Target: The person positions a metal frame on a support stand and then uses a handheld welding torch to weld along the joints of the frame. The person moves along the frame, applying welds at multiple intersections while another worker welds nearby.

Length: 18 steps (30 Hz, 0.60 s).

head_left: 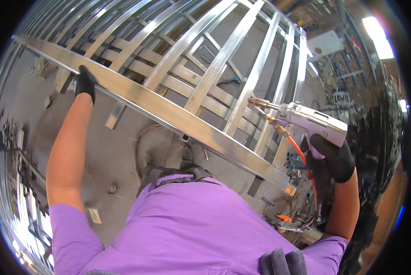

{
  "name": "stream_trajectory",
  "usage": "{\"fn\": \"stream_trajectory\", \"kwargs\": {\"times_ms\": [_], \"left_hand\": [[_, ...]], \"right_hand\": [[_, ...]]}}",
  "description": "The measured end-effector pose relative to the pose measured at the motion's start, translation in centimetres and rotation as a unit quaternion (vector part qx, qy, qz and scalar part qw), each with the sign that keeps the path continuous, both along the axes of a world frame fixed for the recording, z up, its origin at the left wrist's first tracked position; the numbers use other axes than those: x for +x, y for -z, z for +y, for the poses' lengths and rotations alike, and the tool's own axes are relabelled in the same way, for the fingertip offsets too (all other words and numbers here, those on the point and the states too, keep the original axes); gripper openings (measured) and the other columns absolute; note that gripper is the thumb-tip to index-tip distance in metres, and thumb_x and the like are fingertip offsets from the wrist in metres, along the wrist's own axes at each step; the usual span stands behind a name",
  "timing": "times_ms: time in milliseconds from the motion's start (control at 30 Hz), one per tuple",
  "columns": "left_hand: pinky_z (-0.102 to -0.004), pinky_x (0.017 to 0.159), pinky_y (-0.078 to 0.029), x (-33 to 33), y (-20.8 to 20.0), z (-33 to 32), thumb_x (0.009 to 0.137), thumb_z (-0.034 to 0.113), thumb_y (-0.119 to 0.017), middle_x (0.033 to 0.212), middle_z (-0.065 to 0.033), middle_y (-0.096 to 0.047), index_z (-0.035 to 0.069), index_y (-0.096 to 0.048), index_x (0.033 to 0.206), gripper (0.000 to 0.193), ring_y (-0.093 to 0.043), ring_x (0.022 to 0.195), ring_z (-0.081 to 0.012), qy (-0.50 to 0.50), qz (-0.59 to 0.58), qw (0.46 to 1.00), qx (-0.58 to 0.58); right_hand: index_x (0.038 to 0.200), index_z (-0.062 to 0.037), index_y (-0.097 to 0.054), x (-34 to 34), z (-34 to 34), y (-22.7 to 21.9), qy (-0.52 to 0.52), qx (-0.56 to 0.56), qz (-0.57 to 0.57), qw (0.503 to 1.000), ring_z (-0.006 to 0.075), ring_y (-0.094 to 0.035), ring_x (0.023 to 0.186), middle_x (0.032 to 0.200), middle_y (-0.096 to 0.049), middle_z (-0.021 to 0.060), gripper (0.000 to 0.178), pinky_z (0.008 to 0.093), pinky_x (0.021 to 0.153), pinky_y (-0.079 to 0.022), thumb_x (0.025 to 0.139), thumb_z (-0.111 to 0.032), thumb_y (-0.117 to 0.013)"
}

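Note:
My left hand (86, 85), in a black glove, grips the near edge of a long metal beam (162, 104) with its fingers over the top. The beam runs slantwise from the upper left to the lower right, at the front of a frame of silvery bars (226, 55). In my right hand (337, 156), also gloved in black, a welding gun (313, 118) with a white-silver body is held by its grip. Its copper-coloured tip points left, over the bars and apart from the front beam. An orange hose (297, 147) hangs from the gun's brass fitting.
Crossing bars (196, 94) lie beneath the frame. On the grey floor (116, 156) are scraps and a thin cable. Tools and an orange object (284, 218) crowd the lower right. A white box (324, 44) stands at the upper right.

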<state>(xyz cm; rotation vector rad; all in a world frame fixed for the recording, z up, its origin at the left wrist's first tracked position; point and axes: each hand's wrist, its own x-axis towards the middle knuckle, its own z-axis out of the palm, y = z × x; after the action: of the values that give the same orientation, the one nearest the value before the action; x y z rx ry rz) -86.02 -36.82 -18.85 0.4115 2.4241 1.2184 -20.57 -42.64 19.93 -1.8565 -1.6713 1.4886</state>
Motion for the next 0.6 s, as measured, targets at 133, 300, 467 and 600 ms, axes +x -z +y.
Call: {"fn": "stream_trajectory", "kwargs": {"times_ms": [133,300,467,600], "left_hand": [[-0.0458,0.083,-0.056,9.7,-5.3,-0.4,0.105,0.051,-0.050,0.096,-0.0143,-0.077,0.002,-0.075,0.102,0.055,-0.074,0.088,-0.0315,-0.099,-0.089,0.989,0.066],[-0.0498,0.100,-0.054,10.0,-5.6,-0.7,0.106,0.050,-0.039,0.126,-0.0226,-0.074,-0.001,-0.074,0.125,0.065,-0.070,0.119,-0.0407,-0.143,0.004,0.988,-0.062],[-0.0484,0.102,-0.053,10.2,-5.6,-1.1,0.106,0.050,-0.037,0.127,-0.0214,-0.074,0.001,-0.074,0.125,0.064,-0.069,0.120,-0.0405,-0.173,0.007,0.984,-0.050],[-0.0489,0.101,-0.052,13.4,-8.9,-0.3,0.106,0.049,-0.038,0.127,-0.0203,-0.074,0.001,-0.073,0.126,0.063,-0.069,0.120,-0.0409,-0.177,0.003,0.984,-0.023]], "right_hand": [[0.135,0.0017,-0.060,-1.4,4.4,3.2,-0.104,-0.040,0.037,0.993,0.0150,-0.068,0.067,0.093,-0.073,0.0099,0.038,0.0297,0.059,-0.055,0.101,-0.015,-0.068],[0.141,0.0025,-0.057,-3.8,8.6,7.5,-0.193,-0.116,0.104,0.969,0.0145,-0.067,0.067,0.092,-0.072,0.0089,0.044,0.0299,0.059,-0.055,0.099,-0.009,-0.068],[0.145,-0.0001,-0.055,-6.2,11.0,9.9,-0.214,-0.186,0.115,0.952,0.0140,-0.066,0.067,0.091,-0.070,0.0089,0.048,0.0291,0.060,-0.055,0.100,-0.011,-0.068],[0.146,-0.0012,-0.055,-6.3,12.2,11.3,-0.226,-0.212,0.111,0.944,0.0145,-0.066,0.070,0.093,-0.071,0.0088,0.048,0.0291,0.062,-0.056,0.102,-0.012,-0.068]]}}
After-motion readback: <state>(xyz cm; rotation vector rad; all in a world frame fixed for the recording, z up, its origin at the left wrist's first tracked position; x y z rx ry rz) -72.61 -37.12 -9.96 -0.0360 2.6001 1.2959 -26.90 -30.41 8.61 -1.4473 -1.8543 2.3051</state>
